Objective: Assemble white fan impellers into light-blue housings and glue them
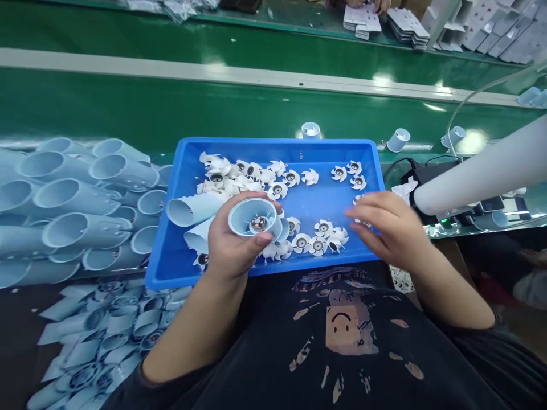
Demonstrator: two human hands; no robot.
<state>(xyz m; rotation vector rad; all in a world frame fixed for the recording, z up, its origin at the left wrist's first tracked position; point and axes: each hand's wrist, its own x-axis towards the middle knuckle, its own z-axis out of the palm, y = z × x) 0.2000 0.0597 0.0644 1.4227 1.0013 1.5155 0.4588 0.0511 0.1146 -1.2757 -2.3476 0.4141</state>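
My left hand (233, 242) is wrapped around a light blue fan housing (253, 215), a short cylinder with its open end facing up. A small motor with copper windings (258, 223) sits at the centre inside. Over the right part of the blue tray (164, 245), my right hand (387, 225) is slightly blurred, its fingers stretched out and the thumb apart from them. White fan blades (358, 182) lie by its fingertips, partly covered by the hand. More white fan blades (317, 246) are spread and heaped in the tray, along with some blue housings (192, 209).
Many light blue housings (83, 222) are stacked left of the tray, with more in a heap (106, 336) below. Several housings (399, 140) stand on the green bench behind. A thick white tube (482, 165) slants in from the right. Another person's hands (379, 5) are at the top.
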